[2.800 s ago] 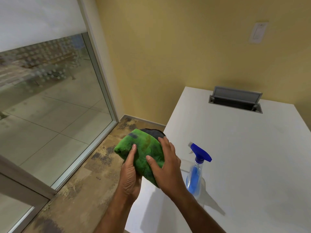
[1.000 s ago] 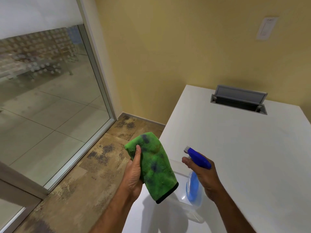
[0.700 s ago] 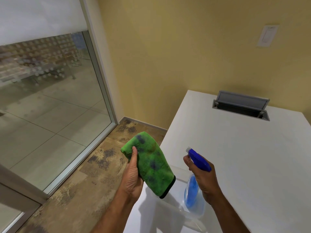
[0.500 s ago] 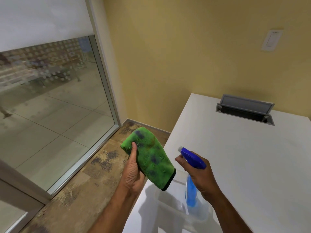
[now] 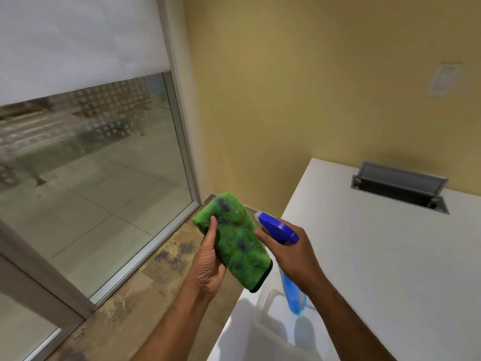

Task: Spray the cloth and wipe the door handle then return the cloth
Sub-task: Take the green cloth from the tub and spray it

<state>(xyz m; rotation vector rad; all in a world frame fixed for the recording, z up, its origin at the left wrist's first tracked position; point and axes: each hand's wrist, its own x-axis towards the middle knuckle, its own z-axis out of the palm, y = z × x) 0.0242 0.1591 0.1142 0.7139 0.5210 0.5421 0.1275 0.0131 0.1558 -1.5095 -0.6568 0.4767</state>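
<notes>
now that the spray bottle [image 5: 286, 256] has come up off the tabletop [image 5: 390, 256] and swung in toward the cloth [image 5: 238, 241], the spraying step looks to be under way or about to fire. a second ago the nozzle sat well apart from the cloth; now its blue head is just beside the upper right edge of the green fabric, pointing into it. the left hand [image 5: 208, 261] has raised and tilted the cloth to meet it.

the left hand's grip is clenched around the folded green microfibre cloth, thumb pressed on its face, with the black-trimmed lower edge hanging free above the tabletop corner. the right hand [image 5: 294, 259] has its grip closed around the bottle's neck, forefinger curled under the head where the trigger would be; whether the trigger is squeezed i cannot tell, and no mist shows.

by my reading, wetting is the step in hand; the wiping and the return are not yet done, and no door handle is in view.

counted: one cloth, one spray bottle with blue liquid, two hands, one clear plastic bin [image 5: 270, 327] below the bottle, one cable hatch [image 5: 400, 186] set in the tabletop, one wall switch [image 5: 442, 79], one glass panel [image 5: 91, 165] at left.
</notes>
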